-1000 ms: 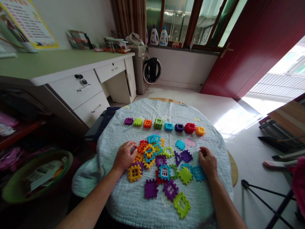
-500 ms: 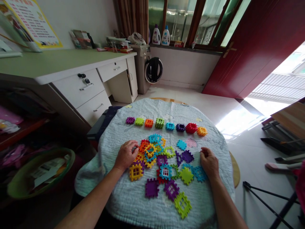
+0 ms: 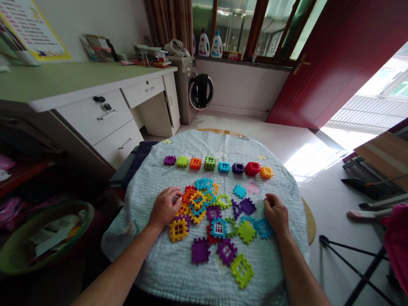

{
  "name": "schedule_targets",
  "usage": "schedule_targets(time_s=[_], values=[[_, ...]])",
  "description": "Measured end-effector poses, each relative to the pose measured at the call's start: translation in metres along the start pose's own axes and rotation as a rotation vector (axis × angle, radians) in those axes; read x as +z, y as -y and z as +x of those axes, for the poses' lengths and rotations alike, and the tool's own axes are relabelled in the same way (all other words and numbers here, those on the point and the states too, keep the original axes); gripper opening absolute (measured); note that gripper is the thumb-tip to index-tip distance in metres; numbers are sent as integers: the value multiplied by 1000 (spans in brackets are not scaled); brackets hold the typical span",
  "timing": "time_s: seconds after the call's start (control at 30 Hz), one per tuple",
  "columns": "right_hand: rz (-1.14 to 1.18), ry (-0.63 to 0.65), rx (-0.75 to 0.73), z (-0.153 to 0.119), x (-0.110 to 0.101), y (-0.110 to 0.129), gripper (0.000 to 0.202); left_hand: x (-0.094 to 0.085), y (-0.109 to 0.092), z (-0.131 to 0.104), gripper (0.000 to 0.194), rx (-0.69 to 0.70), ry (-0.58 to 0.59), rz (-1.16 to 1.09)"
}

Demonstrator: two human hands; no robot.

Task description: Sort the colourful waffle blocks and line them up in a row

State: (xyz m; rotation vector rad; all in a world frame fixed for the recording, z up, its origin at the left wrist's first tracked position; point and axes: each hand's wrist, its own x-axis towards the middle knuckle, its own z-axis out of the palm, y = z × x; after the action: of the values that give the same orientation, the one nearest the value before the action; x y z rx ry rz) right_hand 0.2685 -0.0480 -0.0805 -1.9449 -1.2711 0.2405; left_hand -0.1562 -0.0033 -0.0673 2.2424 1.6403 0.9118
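Note:
My left hand [image 3: 165, 206] rests on the cloth at the left edge of a pile of plastic pieces, fingers curled together, beside the orange pieces [image 3: 182, 209]. No piece shows in it. On the right, my right hand [image 3: 276, 213] lies with fingers curled in and nothing visible in them, near a blue frame piece [image 3: 264, 228]. Between the hands are a lime panel [image 3: 247, 232], a dark purple panel [image 3: 247, 206], a blue window piece [image 3: 218, 228] and a purple square [image 3: 200, 250]. Behind them stands a row of small assembled blocks, including a green one [image 3: 210, 163] and a red one [image 3: 252, 168].
A pale blue cloth [image 3: 153, 265] covers the round table. Beyond it are a white desk [image 3: 95, 87], a washing machine [image 3: 182, 91] and a red door [image 3: 306, 80]. A green-rimmed basket [image 3: 87, 221] stands at the left, a black metal stand [image 3: 347, 250] at the right.
The whole view has shifted slightly, with the table and pieces appearing a little further left. Both hands keep their places beside the pieces.

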Motion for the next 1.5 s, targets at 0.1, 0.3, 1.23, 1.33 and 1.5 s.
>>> schedule_targets(time_s=[0.1,0.3,1.23,1.33,1.5], values=[[2,-5,5,-1,0,1,37,1,2,0,11,-4,5,6],[5,-16,-5,-1,1,1,35,2,3,-1,11,7,5,11],[18,-26,12,-2,2,1,37,2,11,1,17,30,19,-45],[31,-23,6,-1,2,1,36,2,10,0,17,20,17,-42],[76,69,34,0,-7,12,37,0,7,1,17,17,6,-50]])
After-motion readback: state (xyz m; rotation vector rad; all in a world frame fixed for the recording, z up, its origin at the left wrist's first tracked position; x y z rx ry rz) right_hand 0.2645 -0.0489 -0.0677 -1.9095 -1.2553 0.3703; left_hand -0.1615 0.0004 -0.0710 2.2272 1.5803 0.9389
